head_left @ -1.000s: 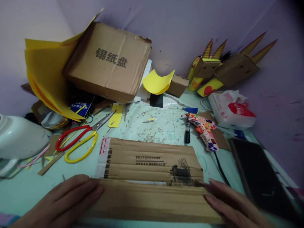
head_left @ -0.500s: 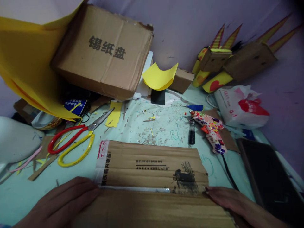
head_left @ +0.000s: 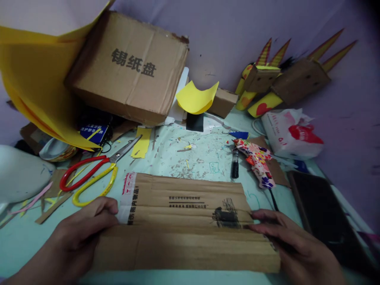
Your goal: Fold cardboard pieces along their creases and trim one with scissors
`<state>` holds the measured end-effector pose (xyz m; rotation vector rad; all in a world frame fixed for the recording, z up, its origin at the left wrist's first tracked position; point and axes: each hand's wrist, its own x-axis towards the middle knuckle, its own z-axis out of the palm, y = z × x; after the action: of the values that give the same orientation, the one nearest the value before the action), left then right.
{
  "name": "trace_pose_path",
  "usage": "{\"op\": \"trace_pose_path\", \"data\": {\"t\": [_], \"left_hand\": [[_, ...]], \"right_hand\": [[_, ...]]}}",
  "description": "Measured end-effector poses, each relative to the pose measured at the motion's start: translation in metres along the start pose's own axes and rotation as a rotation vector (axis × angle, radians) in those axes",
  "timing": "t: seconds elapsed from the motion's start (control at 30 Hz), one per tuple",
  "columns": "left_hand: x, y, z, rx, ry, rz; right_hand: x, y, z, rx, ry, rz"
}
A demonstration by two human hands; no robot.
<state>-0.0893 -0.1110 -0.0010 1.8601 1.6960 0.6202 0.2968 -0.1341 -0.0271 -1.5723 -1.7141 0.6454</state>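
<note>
Both hands now curled onto the ends of one creased cardboard sheet (head_left: pixel 184 225), left hand (head_left: pixel 80 233) gripping its left edge, right hand (head_left: pixel 285 241) gripping its right, one pair of scissors (head_left: pixel 92 174) just beyond the left hand, one glue gun (head_left: pixel 258 162) beyond the right

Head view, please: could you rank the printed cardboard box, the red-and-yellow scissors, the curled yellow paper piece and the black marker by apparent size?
1. Printed cardboard box, though it lies farther back.
2. Scissors.
3. Curled yellow paper piece.
4. Black marker.
</note>
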Motion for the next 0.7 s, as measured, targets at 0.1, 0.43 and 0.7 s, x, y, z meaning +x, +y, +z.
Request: {"op": "trace_pose_path", "data": {"t": [0.1, 0.43, 0.7], "left_hand": [[-0.003, -0.003, 0.000, -0.063, 0.075, 0.049], [0.001, -0.009, -0.007, -0.106, -0.090, 0.217], [-0.006, -0.016, -0.003, -0.297, 0.058, 0.159]], "right_hand": [[-0.004, 0.001, -0.001, -0.019, -0.059, -0.006], [0.008, 0.001, 0.016, 0.195, 0.045, 0.084], [0.003, 0.000, 0.018, 0.323, 0.064, 0.118]]}}
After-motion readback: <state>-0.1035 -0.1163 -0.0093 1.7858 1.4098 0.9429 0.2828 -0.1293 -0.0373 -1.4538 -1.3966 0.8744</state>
